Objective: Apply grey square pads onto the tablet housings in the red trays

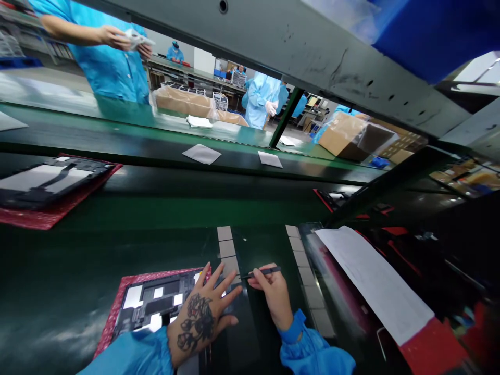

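Note:
My left hand (206, 311) is spread out with fingers apart, over the right side of an electronic device panel (164, 294) and the strip of grey squares beside it. The panel, dark with several white patches, lies on red bubble wrap (113, 307). Between the thumb and fingers of my right hand (273, 294) are dark tweezers (271, 270). Their tip points left and meets the edge of the strip of grey squares (226, 249), near my left fingertips. A second strip of grey squares (307, 276) runs to the right of my right hand.
A white sheet (378, 281) lies at the right over red material. Another panel (50, 179) on red wrap sits at the far left. White pads (202, 154) rest on the belt behind. A metal beam (273, 41) crosses above. A co-worker (109, 62) stands across the line, holding a white item.

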`<action>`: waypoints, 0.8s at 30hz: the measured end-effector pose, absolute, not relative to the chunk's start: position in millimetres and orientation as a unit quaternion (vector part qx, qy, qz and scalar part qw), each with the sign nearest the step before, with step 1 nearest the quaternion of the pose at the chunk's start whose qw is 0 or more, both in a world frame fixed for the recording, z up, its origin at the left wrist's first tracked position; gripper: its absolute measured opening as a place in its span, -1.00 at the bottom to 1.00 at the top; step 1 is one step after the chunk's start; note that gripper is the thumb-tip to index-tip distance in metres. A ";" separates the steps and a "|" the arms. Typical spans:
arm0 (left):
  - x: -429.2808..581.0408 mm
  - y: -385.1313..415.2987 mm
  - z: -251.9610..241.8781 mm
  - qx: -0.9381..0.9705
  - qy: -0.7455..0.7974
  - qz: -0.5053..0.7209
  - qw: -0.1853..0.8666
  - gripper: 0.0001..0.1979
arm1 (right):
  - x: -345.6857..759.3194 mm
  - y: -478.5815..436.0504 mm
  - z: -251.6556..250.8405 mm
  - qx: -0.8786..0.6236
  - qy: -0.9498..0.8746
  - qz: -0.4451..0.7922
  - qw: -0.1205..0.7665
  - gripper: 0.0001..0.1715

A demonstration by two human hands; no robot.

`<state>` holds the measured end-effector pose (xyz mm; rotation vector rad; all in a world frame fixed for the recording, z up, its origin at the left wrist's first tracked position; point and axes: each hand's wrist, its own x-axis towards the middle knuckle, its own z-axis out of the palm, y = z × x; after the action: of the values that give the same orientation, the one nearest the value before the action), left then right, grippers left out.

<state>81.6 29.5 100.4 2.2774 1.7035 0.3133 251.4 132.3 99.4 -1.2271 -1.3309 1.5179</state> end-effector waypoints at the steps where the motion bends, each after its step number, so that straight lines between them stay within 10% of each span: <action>1: 81.4 29.4 98.7 0.788 0.590 0.113 0.137 -0.46 | 251.0 132.1 99.7 -0.480 -0.518 0.597 0.380 -0.41; 13: 90.5 0.0 113.3 0.772 0.602 0.198 0.045 -0.27 | 247.6 116.5 121.8 -0.507 -0.411 0.604 0.457 -0.34; 24: 42.4 -84.3 77.9 0.713 0.627 0.276 -0.147 -0.88 | 160.8 47.5 109.7 -0.459 -0.479 0.651 0.370 -0.34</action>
<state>42.4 -84.3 77.9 2.4780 2.1791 0.9579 160.8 47.5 109.7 -1.1767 -1.2288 1.6702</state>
